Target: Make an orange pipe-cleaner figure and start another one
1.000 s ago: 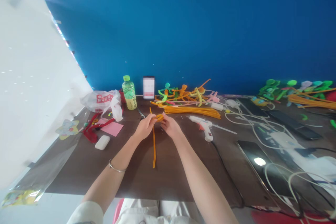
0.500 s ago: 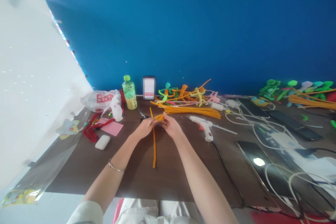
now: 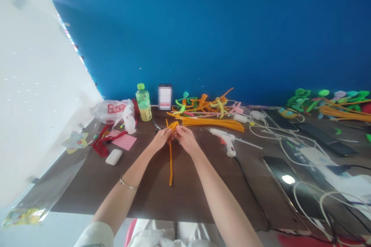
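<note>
Near the middle of the table, my left hand (image 3: 161,139) and my right hand (image 3: 187,139) pinch a small coil of orange pipe cleaner (image 3: 174,126) between their fingertips. The coil sticks up above the fingers, and its lower part is hidden by them. Under the hands a straight orange pipe cleaner (image 3: 171,166) lies on the table, pointing toward the front edge. Scissors (image 3: 155,124) lie partly hidden behind my left hand. A bundle of orange pipe cleaners (image 3: 213,123) is just beyond my right hand.
A green-capped bottle (image 3: 143,102), a phone (image 3: 165,97) and pipe-cleaner figures (image 3: 204,101) stand along the back. Right of my hands is a glue gun (image 3: 227,141) with a black cord. A white case (image 3: 114,157), pink paper (image 3: 124,140) and plastic bag (image 3: 113,111) are left.
The orange coil has turned more upright and shows higher above the fingertips. My right hand has shifted slightly left and down, its fingers still on the coil.
</note>
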A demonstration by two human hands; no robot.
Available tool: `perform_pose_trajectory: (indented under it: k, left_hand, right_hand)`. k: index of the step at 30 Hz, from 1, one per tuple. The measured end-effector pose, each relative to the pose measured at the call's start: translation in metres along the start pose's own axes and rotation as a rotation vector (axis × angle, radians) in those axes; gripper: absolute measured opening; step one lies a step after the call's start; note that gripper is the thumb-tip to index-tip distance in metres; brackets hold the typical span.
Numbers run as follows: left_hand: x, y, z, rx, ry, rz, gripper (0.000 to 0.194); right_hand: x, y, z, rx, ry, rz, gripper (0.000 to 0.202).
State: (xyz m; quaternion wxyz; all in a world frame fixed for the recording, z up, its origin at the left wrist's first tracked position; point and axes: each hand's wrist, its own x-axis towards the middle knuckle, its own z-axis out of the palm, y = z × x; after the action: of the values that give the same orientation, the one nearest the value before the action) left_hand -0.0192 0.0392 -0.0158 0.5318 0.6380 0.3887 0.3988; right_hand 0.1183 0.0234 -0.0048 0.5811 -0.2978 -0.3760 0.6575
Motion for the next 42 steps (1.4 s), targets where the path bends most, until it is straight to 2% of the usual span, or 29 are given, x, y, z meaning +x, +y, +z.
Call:
perform_pose_trajectory:
  k: [4, 11, 15, 19, 27, 32, 42]
  left_hand:
    - [-0.001, 0.003, 0.003, -0.078, -0.018, -0.062, 0.048]
    - [-0.002, 0.004, 0.004, -0.022, 0.035, 0.01, 0.043]
    - [-0.003, 0.006, 0.006, -0.046, 0.026, 0.006, 0.043]
    - [-0.006, 0.01, 0.009, -0.114, 0.007, -0.017, 0.043]
    - [-0.006, 0.012, 0.009, -0.253, 0.012, -0.041, 0.041]
    - [-0.007, 0.019, 0.01, -0.368, 0.01, -0.077, 0.042]
    - [-0.011, 0.023, 0.013, -0.262, 0.03, -0.031, 0.041]
  right_hand:
    - [-0.001, -0.001, 0.001, -0.014, -0.015, -0.014, 0.022]
    - [-0.001, -0.002, 0.0, -0.045, -0.009, -0.004, 0.025]
    - [-0.003, -0.003, 0.001, -0.041, -0.066, 0.013, 0.024]
    - [-0.004, -0.004, 0.001, -0.039, -0.104, 0.025, 0.025]
    - [-0.001, -0.001, -0.003, -0.023, -0.008, 0.04, 0.021]
    - [-0.003, -0.003, -0.002, 0.051, -0.055, 0.044, 0.019]
    - [-0.005, -0.004, 0.002, -0.029, -0.084, 0.004, 0.023]
